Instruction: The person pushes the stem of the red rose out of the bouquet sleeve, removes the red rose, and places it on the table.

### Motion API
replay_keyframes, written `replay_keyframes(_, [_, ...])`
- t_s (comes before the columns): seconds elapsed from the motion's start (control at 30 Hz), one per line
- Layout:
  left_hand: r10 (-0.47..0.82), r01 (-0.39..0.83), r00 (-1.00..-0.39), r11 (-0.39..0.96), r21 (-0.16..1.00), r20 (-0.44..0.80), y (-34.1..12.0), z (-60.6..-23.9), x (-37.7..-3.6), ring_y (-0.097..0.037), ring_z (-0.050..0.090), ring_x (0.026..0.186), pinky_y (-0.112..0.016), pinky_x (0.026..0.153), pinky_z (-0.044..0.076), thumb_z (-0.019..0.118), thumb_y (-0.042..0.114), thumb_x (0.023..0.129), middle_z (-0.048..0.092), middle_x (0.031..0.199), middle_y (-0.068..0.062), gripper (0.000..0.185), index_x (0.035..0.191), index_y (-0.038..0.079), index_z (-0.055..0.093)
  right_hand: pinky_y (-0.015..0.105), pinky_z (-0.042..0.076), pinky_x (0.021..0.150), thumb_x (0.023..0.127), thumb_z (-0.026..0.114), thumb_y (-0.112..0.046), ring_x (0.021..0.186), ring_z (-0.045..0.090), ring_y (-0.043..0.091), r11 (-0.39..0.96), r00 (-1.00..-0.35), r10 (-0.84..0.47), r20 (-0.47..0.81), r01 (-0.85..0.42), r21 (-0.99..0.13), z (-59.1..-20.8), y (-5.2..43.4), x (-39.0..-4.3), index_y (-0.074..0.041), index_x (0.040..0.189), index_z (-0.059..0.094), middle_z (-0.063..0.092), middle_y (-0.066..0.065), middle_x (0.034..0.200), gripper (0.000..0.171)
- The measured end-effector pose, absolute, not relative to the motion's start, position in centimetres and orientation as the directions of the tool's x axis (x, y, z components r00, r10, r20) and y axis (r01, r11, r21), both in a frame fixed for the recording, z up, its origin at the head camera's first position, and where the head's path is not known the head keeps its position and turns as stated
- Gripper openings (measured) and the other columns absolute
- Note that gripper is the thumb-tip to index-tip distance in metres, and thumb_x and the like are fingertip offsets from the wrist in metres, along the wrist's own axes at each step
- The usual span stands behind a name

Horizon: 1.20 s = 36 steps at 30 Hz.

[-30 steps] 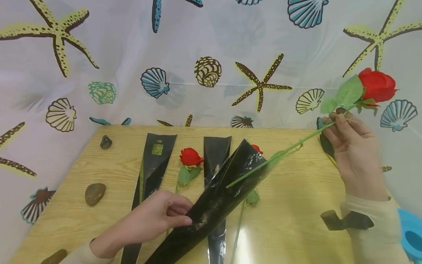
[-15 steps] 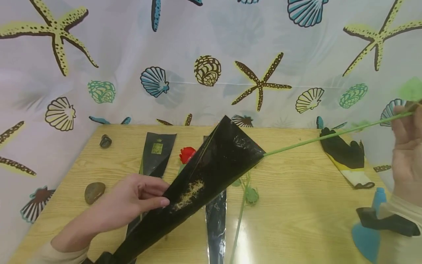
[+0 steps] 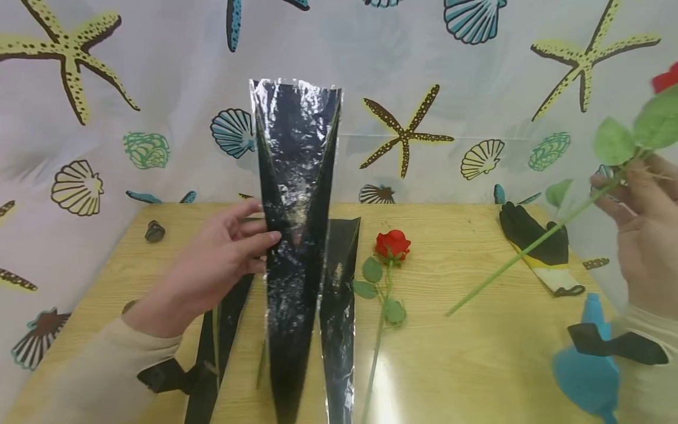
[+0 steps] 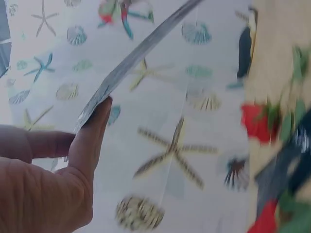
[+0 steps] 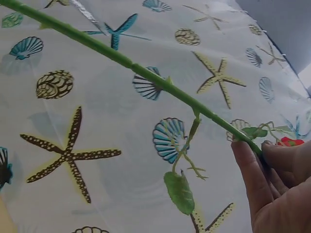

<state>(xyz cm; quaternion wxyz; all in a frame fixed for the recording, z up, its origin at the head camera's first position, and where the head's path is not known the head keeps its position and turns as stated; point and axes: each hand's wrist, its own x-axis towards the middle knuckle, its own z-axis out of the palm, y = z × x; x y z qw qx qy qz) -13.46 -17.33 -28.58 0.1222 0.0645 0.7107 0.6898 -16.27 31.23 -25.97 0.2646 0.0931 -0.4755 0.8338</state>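
My left hand [image 3: 222, 253] pinches the edge of a glossy black flower sleeve [image 3: 296, 206], which stands upright above the table, wide mouth up. In the left wrist view the sleeve [image 4: 131, 60] shows edge-on between thumb and fingers. Off to the right, my right hand [image 3: 651, 218] pinches a red artificial rose by its green stem [image 3: 524, 253] below the bloom [image 3: 666, 78], which the frame edge cuts. The stem slants down to the left, its tip apart from the sleeve. In the right wrist view, thumb and fingers grip the stem [image 5: 146, 73].
On the wooden table [image 3: 450, 365] lie a second rose [image 3: 393, 244], a black sleeve [image 3: 339, 306] beside it, and another sleeve [image 3: 225, 335] left, partly hidden. A work glove [image 3: 535, 247] and a blue bottle [image 3: 587, 371] are at right, a dark stone [image 3: 155, 231] at left.
The left hand has raised the sleeve from a slant to upright. The right hand has drawn the rose to the right, and its stem, earlier across the sleeve's mouth, is now apart from it.
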Motion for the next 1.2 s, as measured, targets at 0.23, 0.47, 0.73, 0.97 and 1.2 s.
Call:
replay_keyframes(0.23, [0.352, -0.219, -0.920, -0.101, 0.971, -0.171, -8.1, -31.5, -15.8, -0.023, 0.058, 0.103, -0.031, 0.070, 0.052, 0.054, -0.004, 0.098, 0.044, 0.145, -0.020, 0.066, 0.155, 0.011, 0.025, 0.031, 0.057, 0.067, 0.086, 0.076, -0.007, 0.079, 0.072, 0.025, -0.210, -0.964, 0.155, 0.218, -0.247, -0.946, -28.0, 29.3, -16.9, 0.003, 0.118, 0.069, 0.071, 0.012, 0.104, 0.034])
replay_keyframes(0.47, [0.362, -0.328, -0.890, -0.085, 0.941, -0.278, -1.0, -37.4, -17.5, -0.016, 0.055, 0.078, -0.028, 0.060, 0.048, 0.052, -0.012, 0.091, 0.038, 0.148, -0.024, 0.068, 0.152, 0.007, 0.030, 0.032, 0.056, 0.071, 0.091, 0.072, -0.009, 0.079, 0.073, 0.022, -0.058, -0.999, 0.017, 0.050, -0.051, -0.997, -31.9, 29.6, -17.5, -0.004, 0.110, 0.071, 0.072, 0.006, 0.098, 0.020])
replay_keyframes(0.73, [0.329, -0.386, -0.882, -0.089, 0.918, -0.338, 3.1, -42.1, -18.7, -0.011, 0.041, 0.058, -0.024, 0.050, 0.039, 0.048, -0.017, 0.086, 0.049, 0.099, -0.007, 0.065, 0.147, 0.001, 0.036, 0.031, 0.056, 0.076, 0.104, 0.053, -0.013, 0.086, 0.070, 0.013, 0.376, -0.998, -0.036, -0.054, 0.037, -0.926, -36.6, 28.8, -18.3, 0.016, 0.138, 0.043, 0.064, 0.014, 0.117, 0.046])
replay_keyframes(0.97, [0.337, -0.396, -0.873, -0.071, 0.915, -0.352, 4.8, -43.1, -19.3, -0.027, 0.061, 0.094, -0.043, 0.080, 0.055, 0.045, -0.018, 0.084, 0.052, 0.123, -0.019, 0.060, 0.142, -0.005, 0.032, 0.035, 0.057, 0.075, 0.103, 0.050, -0.005, 0.083, 0.070, 0.021, 0.532, -0.990, -0.049, -0.129, 0.083, -0.843, -39.6, 27.8, -19.3, 0.020, 0.128, 0.051, 0.055, 0.034, 0.127, 0.036])
replay_keyframes(1.2, [0.309, -0.406, -0.878, -0.075, 0.911, -0.366, 5.5, -44.0, -19.9, -0.025, 0.056, 0.092, -0.040, 0.077, 0.053, 0.044, -0.020, 0.084, 0.039, 0.138, -0.020, 0.070, 0.149, -0.002, 0.023, 0.036, 0.058, 0.070, 0.101, 0.051, -0.003, 0.076, 0.069, 0.021, 0.583, -0.985, -0.035, -0.168, 0.116, -0.804, -41.4, 27.4, -19.9, 0.020, 0.121, 0.057, 0.060, 0.033, 0.120, 0.031])
